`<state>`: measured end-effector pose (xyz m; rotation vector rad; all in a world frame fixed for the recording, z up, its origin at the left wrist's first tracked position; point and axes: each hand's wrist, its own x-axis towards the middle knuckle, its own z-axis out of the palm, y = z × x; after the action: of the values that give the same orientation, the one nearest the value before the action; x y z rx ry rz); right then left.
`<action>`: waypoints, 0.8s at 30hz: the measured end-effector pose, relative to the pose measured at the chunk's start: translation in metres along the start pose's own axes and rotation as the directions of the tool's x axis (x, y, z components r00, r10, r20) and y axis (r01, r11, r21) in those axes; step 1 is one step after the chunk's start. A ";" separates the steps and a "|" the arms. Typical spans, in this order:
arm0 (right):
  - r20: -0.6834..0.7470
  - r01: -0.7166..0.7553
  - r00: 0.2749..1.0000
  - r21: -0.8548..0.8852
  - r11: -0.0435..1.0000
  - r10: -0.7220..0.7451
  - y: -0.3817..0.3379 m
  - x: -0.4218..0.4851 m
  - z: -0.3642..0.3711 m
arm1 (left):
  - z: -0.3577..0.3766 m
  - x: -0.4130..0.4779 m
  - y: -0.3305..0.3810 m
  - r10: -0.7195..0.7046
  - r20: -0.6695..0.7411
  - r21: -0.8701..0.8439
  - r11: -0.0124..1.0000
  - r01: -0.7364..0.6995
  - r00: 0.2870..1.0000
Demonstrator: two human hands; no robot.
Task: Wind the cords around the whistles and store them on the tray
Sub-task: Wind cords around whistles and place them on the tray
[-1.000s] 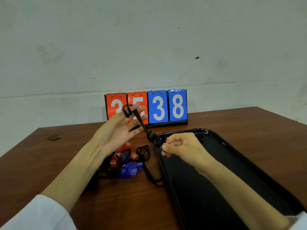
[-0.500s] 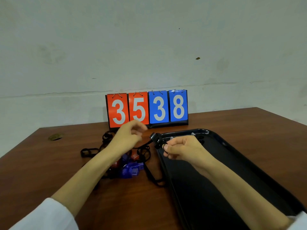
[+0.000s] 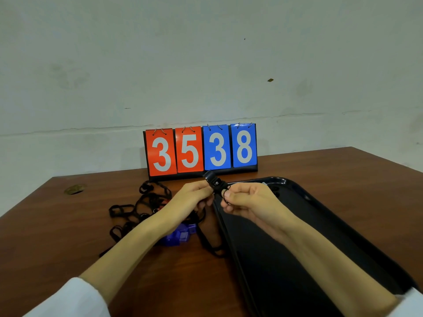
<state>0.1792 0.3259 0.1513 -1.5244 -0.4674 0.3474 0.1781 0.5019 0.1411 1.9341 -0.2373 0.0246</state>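
Brown table (image 3: 343, 179) | black tray (image 3: 309, 213) (contents unclear) | left hand (image 3: 192, 197), right hand (image 3: 247, 200) pinch black whistle (image 3: 211, 178)

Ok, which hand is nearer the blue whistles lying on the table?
Left. The left hand is just beyond the blue whistles, its forearm crossing them; the right hand is farther right, over the tray.

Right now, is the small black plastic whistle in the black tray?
Out: left hand and right hand hold the whistle up, off the tray.
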 end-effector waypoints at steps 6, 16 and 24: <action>-0.177 0.001 0.984 -0.021 1.000 -0.005 0.004 0.004 -0.002 | 0.006 -0.002 0.001 0.124 0.022 0.126 0.984 -0.126 0.992; -0.386 -0.036 0.872 -0.662 0.749 -0.299 0.016 0.007 0.002 | -0.003 -0.001 0.014 0.038 0.042 0.365 0.930 -0.051 0.998; -0.204 0.054 0.906 -0.813 0.580 -0.371 0.020 0.005 0.002 | -0.027 -0.013 0.041 0.109 0.196 0.397 0.900 -0.181 0.974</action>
<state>0.1841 0.3312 0.1322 -2.3217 -0.5444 -0.4218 0.1603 0.5143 0.1868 2.3403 -0.5267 0.0096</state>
